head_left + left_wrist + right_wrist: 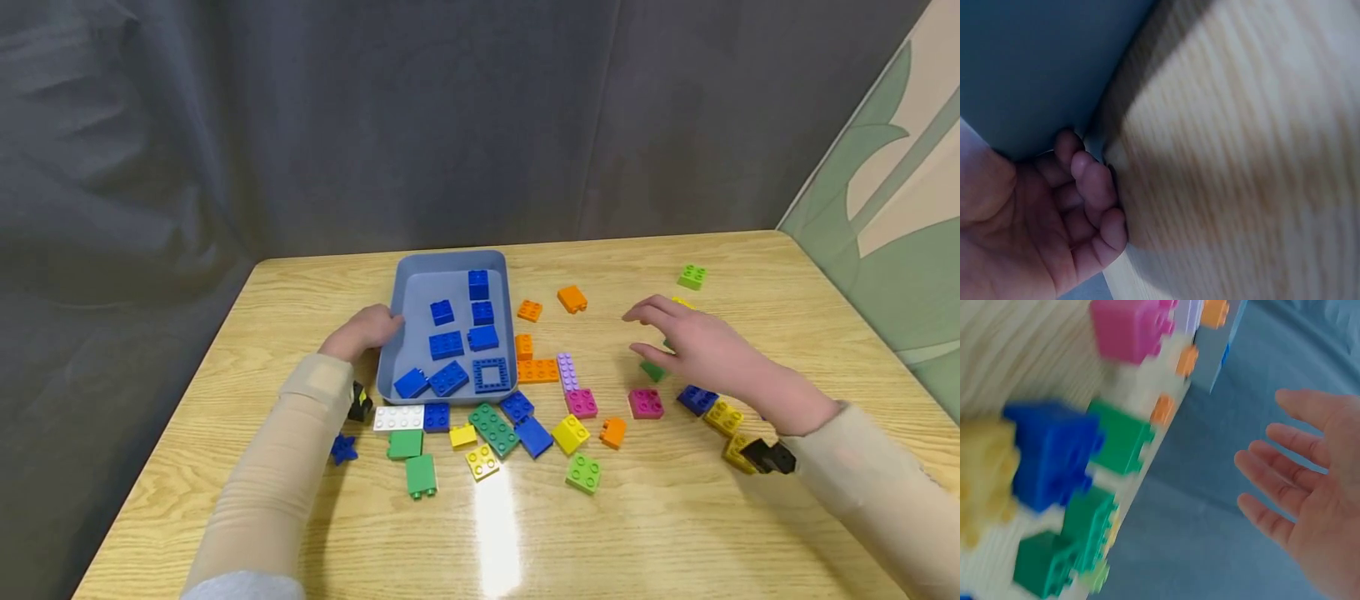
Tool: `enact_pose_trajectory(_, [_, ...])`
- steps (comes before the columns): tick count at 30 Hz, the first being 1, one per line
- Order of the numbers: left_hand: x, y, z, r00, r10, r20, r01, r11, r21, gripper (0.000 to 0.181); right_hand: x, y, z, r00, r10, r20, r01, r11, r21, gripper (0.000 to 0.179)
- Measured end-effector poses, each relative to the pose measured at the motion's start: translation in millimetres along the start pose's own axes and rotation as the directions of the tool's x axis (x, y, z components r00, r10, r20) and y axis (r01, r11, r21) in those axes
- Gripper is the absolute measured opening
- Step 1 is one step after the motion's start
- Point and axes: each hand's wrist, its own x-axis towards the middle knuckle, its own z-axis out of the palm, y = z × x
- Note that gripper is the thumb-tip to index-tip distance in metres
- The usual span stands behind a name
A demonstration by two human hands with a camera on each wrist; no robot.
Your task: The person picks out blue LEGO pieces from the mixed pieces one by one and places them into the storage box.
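Note:
A grey-blue plastic tray holds several blue building bricks, among them a square one with an open middle. My left hand grips the tray's left rim, the thumb over the edge. In the left wrist view its curled fingers lie against the outer wall at the tabletop. My right hand is raised above the table on the right, fingers spread and holding nothing. Below it in the head view are a green brick, a blue brick and a magenta brick.
Loose bricks crowd the tray's front edge: a white one, a long green one, yellow ones and others. Orange bricks stand along its right side. A blue star-shaped piece lies near the left forearm. A dark curtain hangs behind the table.

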Motion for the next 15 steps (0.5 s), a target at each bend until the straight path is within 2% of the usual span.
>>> enact_pose_trajectory(5, [-0.8,0.0,0.0,1.000,-0.013,0.005,0.013,1.000,-0.005,0.039,-21.8,20,-13,0.995,0.105,-0.001,-0.105,0.994,-0.027,0.045])
enact_pose_trajectory(7, [-0.8,-0.2,0.3,1.000,-0.014,0.002,0.014,1.000,-0.001,0.039,-29.8,28,-16,0.988,0.153,0.020,-0.152,0.988,-0.038,0.050])
enact_pose_trajectory(12, [-1.4,0.6,0.8,1.000,-0.025,0.000,0.025,1.000,0.005,0.041,-48.0,46,-23,0.951,0.285,0.118,-0.281,0.958,-0.054,0.060])
enact_pose_trajectory(15, [-1.6,1.5,1.6,1.000,-0.029,-0.008,0.030,1.000,0.005,0.041,-59.8,57,-24,0.929,0.336,0.158,-0.332,0.942,-0.051,0.064])
